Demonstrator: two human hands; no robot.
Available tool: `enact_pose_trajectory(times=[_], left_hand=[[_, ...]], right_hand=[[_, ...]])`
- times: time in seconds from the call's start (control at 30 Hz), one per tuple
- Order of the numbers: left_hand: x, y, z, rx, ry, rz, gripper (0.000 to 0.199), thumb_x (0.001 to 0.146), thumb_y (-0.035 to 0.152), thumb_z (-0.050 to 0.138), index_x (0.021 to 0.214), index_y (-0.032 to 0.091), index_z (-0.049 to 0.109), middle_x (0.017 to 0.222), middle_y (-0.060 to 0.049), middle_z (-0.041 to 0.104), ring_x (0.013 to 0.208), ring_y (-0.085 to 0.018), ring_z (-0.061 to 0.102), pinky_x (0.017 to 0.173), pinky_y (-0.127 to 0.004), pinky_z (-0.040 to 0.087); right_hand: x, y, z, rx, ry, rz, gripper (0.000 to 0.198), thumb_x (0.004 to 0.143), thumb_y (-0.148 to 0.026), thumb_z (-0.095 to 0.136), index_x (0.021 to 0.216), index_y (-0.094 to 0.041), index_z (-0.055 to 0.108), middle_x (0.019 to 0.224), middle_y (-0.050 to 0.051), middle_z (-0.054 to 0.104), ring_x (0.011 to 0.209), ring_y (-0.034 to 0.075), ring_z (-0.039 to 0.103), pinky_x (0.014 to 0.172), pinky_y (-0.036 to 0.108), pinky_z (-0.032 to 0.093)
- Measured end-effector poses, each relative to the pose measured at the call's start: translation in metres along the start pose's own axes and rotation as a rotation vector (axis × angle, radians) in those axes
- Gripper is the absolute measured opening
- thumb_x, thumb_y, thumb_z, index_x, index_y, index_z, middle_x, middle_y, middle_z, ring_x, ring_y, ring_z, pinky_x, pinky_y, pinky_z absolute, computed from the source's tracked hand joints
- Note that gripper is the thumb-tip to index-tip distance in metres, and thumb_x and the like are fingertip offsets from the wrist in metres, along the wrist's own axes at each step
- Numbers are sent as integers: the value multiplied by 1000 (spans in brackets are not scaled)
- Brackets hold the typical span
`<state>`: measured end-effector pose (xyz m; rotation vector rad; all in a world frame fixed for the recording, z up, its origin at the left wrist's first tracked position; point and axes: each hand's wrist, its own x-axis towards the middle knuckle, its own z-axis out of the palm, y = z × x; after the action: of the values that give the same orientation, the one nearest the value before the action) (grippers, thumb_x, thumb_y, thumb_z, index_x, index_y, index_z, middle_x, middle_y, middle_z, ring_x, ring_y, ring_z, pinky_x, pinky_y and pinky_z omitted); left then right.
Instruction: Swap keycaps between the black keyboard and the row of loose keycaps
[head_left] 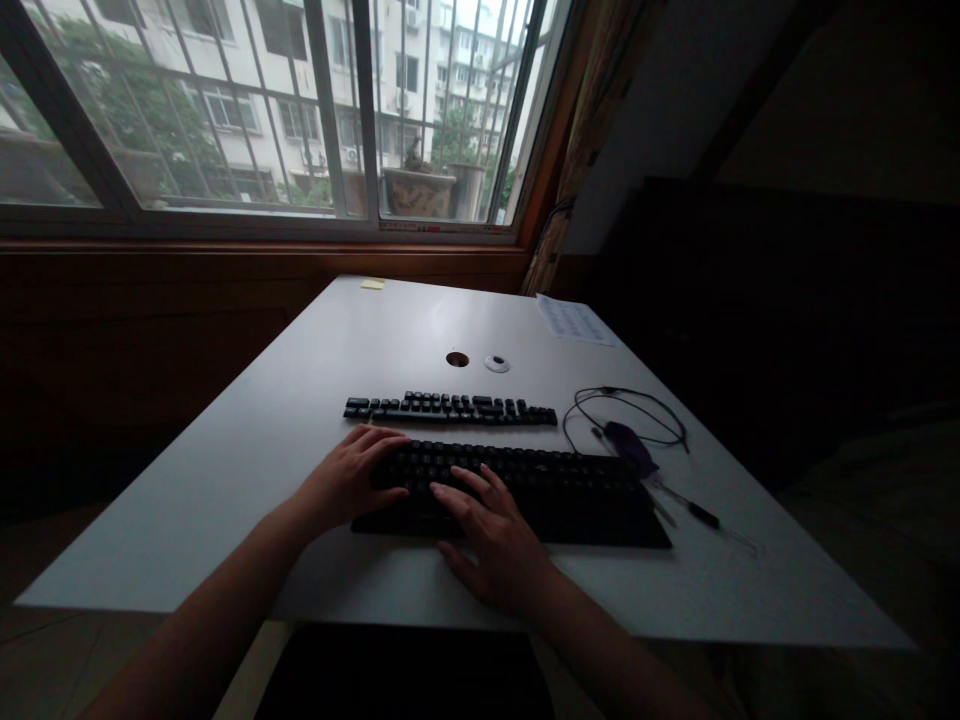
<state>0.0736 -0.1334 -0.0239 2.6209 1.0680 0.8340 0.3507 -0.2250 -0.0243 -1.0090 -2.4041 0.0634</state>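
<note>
A black keyboard [592, 500] lies on the white table, its dark lower part showing few clear details. My left hand [352, 470] grips its left end, with the fingers over the back edge and the thumb lower on the keys. Over the keyboard's left-middle part, my right hand [487, 530] rests with its fingers apart and fingertips on the keys; the thumb lies near the front edge. Behind the keyboard, loose black keycaps [450, 408] stand in uneven rows. Whether a small piece lies under the right fingertips cannot be seen.
Right of the keyboard lie a coiled black cable [637, 395], a dark purple pouch-like item [630, 448] and a thin tool with a black handle [703, 515]. Farther back are a round table hole [457, 359], a white ring-shaped cover [496, 364], printed paper [576, 322] and a yellow note [373, 284].
</note>
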Motion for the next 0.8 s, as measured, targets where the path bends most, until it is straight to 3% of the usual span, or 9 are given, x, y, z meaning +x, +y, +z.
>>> enact_pose_trajectory(times=[0.1, 0.23, 0.37, 0.5, 0.63, 0.8], left_hand=[[0, 1, 0, -9, 3, -2, 64, 80, 36, 82, 138, 26, 56, 134, -10, 63, 122, -32, 55, 105, -55, 51], [0, 2, -1, -16, 7, -2, 62, 81, 35, 81, 137, 26, 57, 133, -10, 64, 121, -31, 56, 105, -53, 52], [0, 2, -2, -15, 8, 2, 61, 81, 36, 81, 136, 26, 57, 133, -9, 64, 121, -31, 56, 105, -53, 52], [0, 1, -3, -4, -3, 3, 62, 81, 36, 81, 137, 26, 56, 134, -9, 63, 122, -31, 55, 105, -54, 52], [-1, 1, -3, -9, -1, 14, 61, 83, 37, 80, 137, 27, 56, 135, -9, 63, 123, -31, 55, 104, -54, 51], [4, -1, -11, -7, 36, 23, 43, 93, 39, 70, 133, 27, 61, 129, -9, 66, 119, -28, 56, 103, -48, 51]], right_hand=[[-1, 1, 1, 16, 20, -18, 56, 91, -24, 61, 144, -23, 45, 136, 7, 67, 144, 28, 45, 124, 60, 28], [-2, 2, 1, -10, 16, -2, 58, 90, -23, 61, 145, -22, 43, 148, 8, 58, 149, 30, 37, 125, 62, 26], [-2, 1, 0, 16, 15, -28, 53, 91, -22, 61, 142, -22, 45, 138, 5, 67, 150, 28, 36, 126, 61, 25], [-2, 0, -2, 4, 6, -11, 56, 91, -23, 62, 144, -22, 44, 147, 7, 60, 152, 29, 33, 125, 61, 25], [-1, 0, -2, 24, 7, -33, 54, 91, -25, 62, 143, -23, 46, 140, 6, 66, 151, 28, 36, 126, 60, 23], [0, -1, -2, 13, -10, -4, 57, 92, -28, 62, 146, -22, 44, 144, 7, 63, 150, 29, 36, 126, 61, 23]])
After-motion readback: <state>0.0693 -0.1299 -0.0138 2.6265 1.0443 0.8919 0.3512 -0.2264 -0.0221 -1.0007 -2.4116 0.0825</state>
